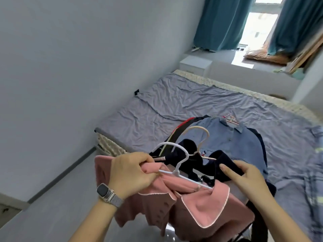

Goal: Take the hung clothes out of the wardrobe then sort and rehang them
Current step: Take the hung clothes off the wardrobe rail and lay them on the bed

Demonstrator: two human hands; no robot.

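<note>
In the head view, the pink top [192, 203] on its white hanger [176, 170] was held over the edge of the bed [174, 105]. It could slip off if the hanger were tilted, because only one shoulder was pinched, by the left hand [132, 172]. The right hand [244, 177], just beside it, was closed on a dark garment [209, 161] on a second hanger [199, 137].
</note>
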